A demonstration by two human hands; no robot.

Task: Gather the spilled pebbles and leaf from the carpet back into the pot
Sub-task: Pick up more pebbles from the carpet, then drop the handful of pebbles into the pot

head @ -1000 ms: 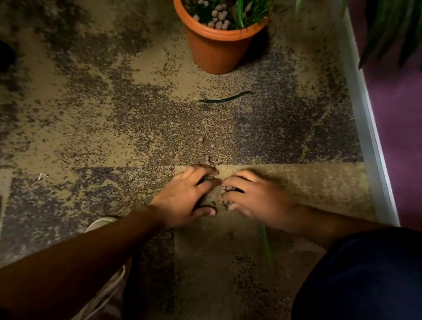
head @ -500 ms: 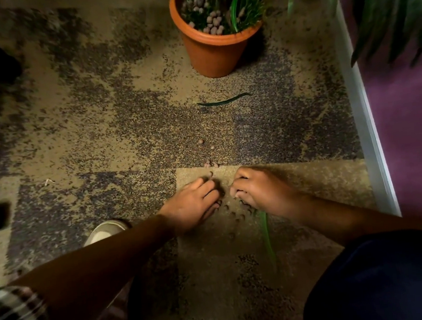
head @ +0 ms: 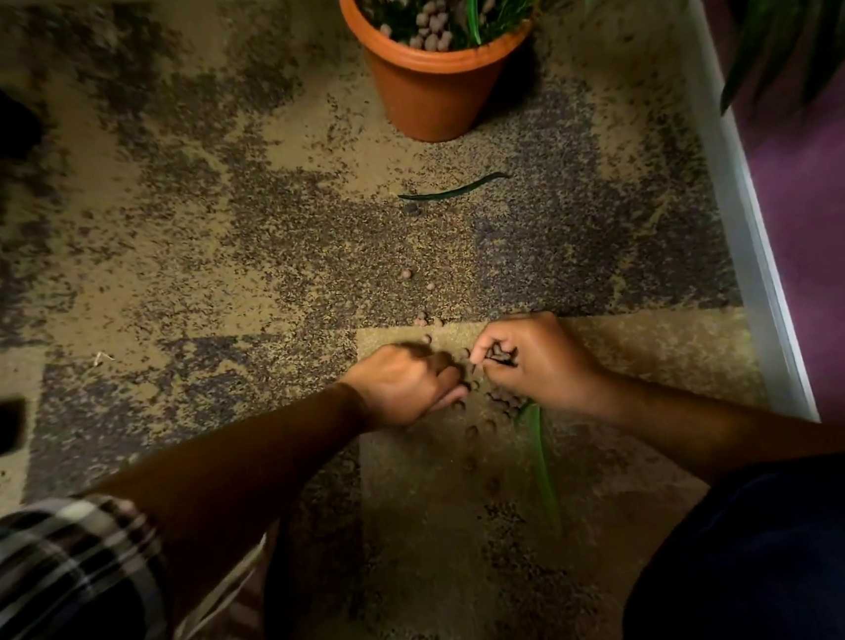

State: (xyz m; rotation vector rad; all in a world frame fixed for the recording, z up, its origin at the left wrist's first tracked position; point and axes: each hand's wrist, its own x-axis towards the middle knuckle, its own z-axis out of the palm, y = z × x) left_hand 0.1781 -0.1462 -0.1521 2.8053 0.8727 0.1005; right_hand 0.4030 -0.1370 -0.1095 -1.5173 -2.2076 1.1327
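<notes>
2 hands (head: 461, 372) curled gripping pebbles (head: 503, 402), leaf (head: 454, 191) well beyond, near pot (head: 432, 92)

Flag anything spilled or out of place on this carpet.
Pebbles lie scattered on the carpet between and beyond both hands, outside the pot. One leaf lies loose near the pot; another leaf lies below the right hand.

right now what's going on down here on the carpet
A person is crouched over spilled pebbles on the carpet, raking them together with both hands. The right hand is curled around a few pebbles; the left hand is curled beside it over the pile, its hold hidden. More pebbles lie loose nearby. A dark leaf lies untouched nearer the terracotta pot, which stands upright with pebbles inside.
</notes>
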